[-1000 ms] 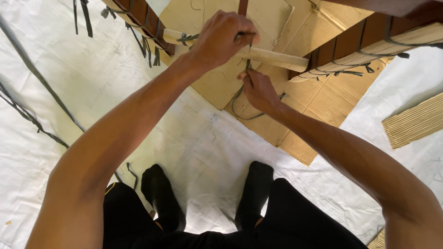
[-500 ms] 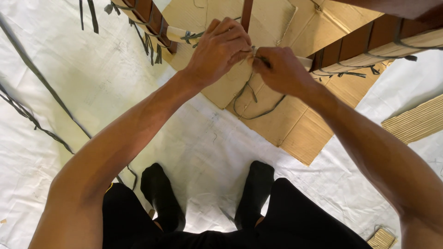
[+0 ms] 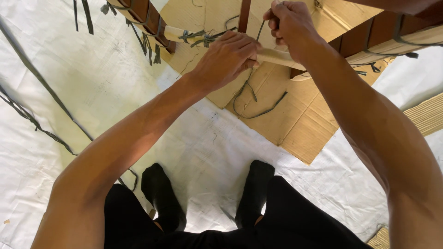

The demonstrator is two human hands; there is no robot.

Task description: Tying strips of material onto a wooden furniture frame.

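Left hand [image 3: 228, 57]: fingers curled down over a pale round wooden rail [image 3: 277, 57] that runs crosswise under both hands; the grip is closed on the rail, knuckles up, thumb hidden beneath. Just beyond the fingertips, dark flat binding strips [image 3: 198, 37] are wound and knotted around the same rail, touching it.

Right hand [image 3: 290, 25]: fingers pinched tight on a thin dark cord [image 3: 249, 92], held at the top of the fist. From the fingers the cord drops past the rail, close beside the left hand's fingertips, and ends in a loose loop lying on the flat brown cardboard sheets [image 3: 300, 120] below both hands.

A dark brown upright wooden post [image 3: 243, 14] stands between the two hands, just beyond the fingers. A reddish-brown slatted wooden frame [image 3: 369, 34], bound with more dark strips, lies to the outer side of the right hand.

A white floor sheet [image 3: 92, 92] lies under the cardboard. Feet in black socks [image 3: 161, 198] stand on it, well short of the fingers
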